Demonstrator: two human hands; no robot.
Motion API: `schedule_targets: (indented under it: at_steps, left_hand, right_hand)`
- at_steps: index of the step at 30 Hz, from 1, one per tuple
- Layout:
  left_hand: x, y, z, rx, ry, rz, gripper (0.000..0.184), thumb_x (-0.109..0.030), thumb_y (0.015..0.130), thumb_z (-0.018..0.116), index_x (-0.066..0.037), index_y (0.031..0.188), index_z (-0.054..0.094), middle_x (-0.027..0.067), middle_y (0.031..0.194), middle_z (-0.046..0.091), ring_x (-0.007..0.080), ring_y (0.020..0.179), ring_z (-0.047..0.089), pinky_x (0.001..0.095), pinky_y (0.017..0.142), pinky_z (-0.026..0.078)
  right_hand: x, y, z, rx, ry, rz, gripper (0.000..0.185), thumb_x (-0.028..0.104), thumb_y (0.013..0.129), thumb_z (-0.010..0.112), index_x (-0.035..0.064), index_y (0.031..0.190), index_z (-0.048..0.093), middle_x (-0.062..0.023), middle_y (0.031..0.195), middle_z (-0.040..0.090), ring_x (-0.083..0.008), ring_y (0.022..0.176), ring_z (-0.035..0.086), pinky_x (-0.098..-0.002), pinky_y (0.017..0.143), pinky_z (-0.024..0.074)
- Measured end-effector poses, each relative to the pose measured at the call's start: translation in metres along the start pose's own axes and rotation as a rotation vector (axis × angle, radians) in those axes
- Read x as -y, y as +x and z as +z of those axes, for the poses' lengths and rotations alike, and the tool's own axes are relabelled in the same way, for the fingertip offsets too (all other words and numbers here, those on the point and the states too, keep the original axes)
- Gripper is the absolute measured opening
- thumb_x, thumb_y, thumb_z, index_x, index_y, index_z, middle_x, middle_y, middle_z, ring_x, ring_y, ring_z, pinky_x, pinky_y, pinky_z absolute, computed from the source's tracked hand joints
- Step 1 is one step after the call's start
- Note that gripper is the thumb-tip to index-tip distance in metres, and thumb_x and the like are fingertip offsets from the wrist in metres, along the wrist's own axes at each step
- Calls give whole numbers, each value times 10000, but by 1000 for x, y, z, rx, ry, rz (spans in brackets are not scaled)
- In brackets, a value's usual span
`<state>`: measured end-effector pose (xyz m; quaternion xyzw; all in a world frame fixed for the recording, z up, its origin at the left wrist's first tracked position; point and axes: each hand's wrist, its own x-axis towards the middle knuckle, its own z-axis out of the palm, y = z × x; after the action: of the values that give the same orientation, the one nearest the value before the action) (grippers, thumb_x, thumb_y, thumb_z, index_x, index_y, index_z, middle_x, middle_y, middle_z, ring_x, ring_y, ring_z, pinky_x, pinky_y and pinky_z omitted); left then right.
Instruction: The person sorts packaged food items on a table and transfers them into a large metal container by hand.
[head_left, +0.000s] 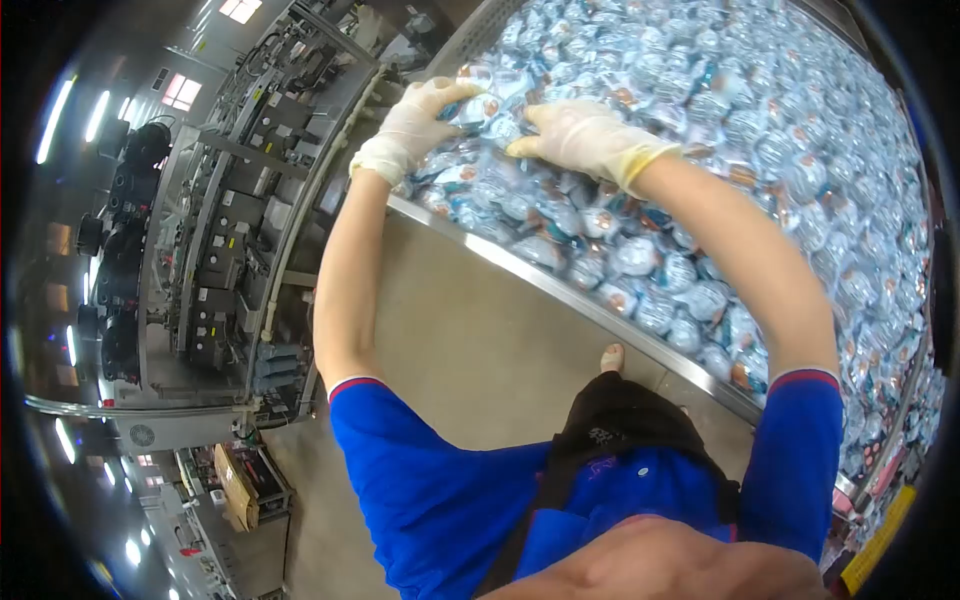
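Between my left grip (pixel 415 122) and right grip (pixel 588 140), both spread, rounded clear-blue plastic packets (pixel 487 106) look light, slippery, best pinched by edges.

Packets (pixel 780 140) cut off at top, many blurred

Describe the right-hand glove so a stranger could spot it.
Start at the metal-edged bin heaped with clear-wrapped packets. Over these, find the right-hand glove: its cuff is yellow; that of the left-hand glove is paler.
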<state>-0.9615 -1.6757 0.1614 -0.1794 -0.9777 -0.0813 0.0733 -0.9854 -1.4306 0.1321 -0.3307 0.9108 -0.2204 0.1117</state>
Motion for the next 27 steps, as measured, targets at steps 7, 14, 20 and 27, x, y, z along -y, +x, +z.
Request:
schedule_targets:
  at_steps: [7, 14, 20, 27]
  left_hand:
    - [68, 4, 59, 133, 405, 253, 522, -134, 786, 759, -303, 1273, 678, 12, 1253, 655, 289, 1246, 554, 492, 1089, 384]
    - [108, 5, 59, 564, -521, 69, 513, -295, 860, 711, -109, 1332, 641, 84, 1442, 562, 254, 1378, 445, 401, 1158, 303]
    - [95, 29, 57, 684, -708, -197, 553, -378, 894, 735, 5, 1284, 655, 88, 1311, 659, 178, 1183, 585, 330, 1035, 426]
    - [62, 29, 48, 503, -662, -486, 458, -66, 772, 754, 41, 1211, 682, 59, 1129, 697, 161, 1034, 622, 302, 953, 473]
  right_hand:
    - [13, 43, 48, 276, -18, 49, 718, 557, 938, 585, -43, 1329, 544, -253, 1238, 656, -389, 1126, 652, -453, 967, 513]
    - [20, 14, 69, 76, 50, 50, 1000, 730, 812, 639, -104, 1333, 458, -299, 1102, 683, -423, 1039, 683, -473, 887, 541]
    - [0, 19, 85, 26, 153, -80, 946, 631, 786, 732, -104, 1331, 491, -300, 1220, 633, -411, 1090, 668, -507, 900, 547]
    - [-26, -128, -64, 123, -304, -237, 649, 540, 826, 725, 66, 1266, 682, -160, 1100, 727, -367, 1062, 681, -482, 909, 538]
